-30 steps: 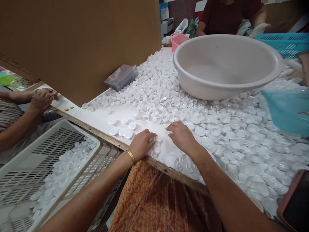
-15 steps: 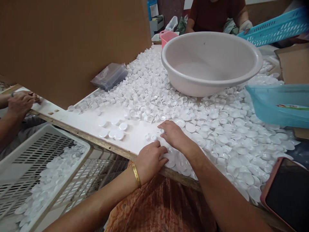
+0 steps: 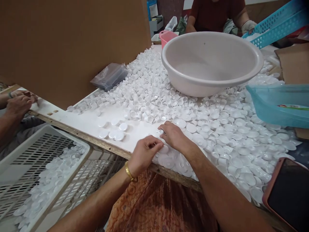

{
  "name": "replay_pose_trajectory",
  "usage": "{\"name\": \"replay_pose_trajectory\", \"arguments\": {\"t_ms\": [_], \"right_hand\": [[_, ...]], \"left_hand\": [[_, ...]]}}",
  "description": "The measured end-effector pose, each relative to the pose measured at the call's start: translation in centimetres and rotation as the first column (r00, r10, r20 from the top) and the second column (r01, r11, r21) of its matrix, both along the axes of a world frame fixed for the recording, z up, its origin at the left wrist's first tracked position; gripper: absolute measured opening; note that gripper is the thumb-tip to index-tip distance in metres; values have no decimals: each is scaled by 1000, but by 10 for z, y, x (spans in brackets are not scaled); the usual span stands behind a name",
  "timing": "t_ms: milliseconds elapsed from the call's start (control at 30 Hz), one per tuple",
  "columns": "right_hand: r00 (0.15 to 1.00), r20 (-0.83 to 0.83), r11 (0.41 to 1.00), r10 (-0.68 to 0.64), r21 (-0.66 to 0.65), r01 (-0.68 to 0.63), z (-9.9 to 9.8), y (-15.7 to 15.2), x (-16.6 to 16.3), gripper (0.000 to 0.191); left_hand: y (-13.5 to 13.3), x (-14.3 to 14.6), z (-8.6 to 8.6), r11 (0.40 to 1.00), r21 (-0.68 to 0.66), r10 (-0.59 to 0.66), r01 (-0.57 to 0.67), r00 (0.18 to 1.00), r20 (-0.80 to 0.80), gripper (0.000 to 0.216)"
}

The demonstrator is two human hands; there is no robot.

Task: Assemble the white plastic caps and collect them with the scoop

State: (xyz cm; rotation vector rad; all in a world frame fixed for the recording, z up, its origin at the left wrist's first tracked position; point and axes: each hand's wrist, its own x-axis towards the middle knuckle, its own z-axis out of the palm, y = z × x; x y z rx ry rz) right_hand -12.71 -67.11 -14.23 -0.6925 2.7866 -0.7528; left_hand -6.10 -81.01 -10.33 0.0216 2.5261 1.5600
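A white table point(image 3: 91, 124) is heaped with several small white plastic caps point(image 3: 154, 96) and wider flat white lids point(image 3: 231, 141). My left hand point(image 3: 144, 153), with a gold bangle on the wrist, rests at the table's near edge with fingers curled over small white pieces. My right hand point(image 3: 175, 136) lies just right of it, fingertips pinched on a small white cap point(image 3: 161, 131). The two hands touch each other. A few lids point(image 3: 113, 132) lie apart on the bare patch to the left.
A big beige basin point(image 3: 210, 61) sits on the caps at the back. A teal tub point(image 3: 280, 103) and a phone point(image 3: 288, 193) are at right. A white slatted crate point(image 3: 45, 170) holding lids stands lower left. Cardboard wall point(image 3: 72, 42) at left. Other people's hands at far left and back.
My left hand has moved up from the table edge to meet my right hand and curled its fingers. The teal basket at the back right has tilted further.
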Motion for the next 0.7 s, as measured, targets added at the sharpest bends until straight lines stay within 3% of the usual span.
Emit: {"name": "replay_pose_trajectory", "arguments": {"t_ms": [100, 167, 300, 500, 700], "right_hand": [[1000, 17, 999, -22, -27, 22, 4, -1, 3, 32], [999, -1, 997, -39, -61, 39, 7, -2, 4, 36], [999, -47, 987, -21, -161, 13, 12, -3, 7, 37], [996, -68, 987, 51, -149, -60, 4, -20, 18, 48], [991, -130, 987, 28, -154, -48, -7, -31, 20, 36]], "left_hand": [[-23, -16, -1, 974, -16, 224, -224, 975, 5, 19], [-36, -25, -6, 957, -26, 291, -290, 955, 65, 19], [-46, -33, -20, 953, 40, 287, -302, 934, 211, 19], [-45, -33, -30, 963, 40, 252, -267, 942, 224, 16], [-52, -27, -29, 964, -170, 208, -203, 978, 10, 21]]}}
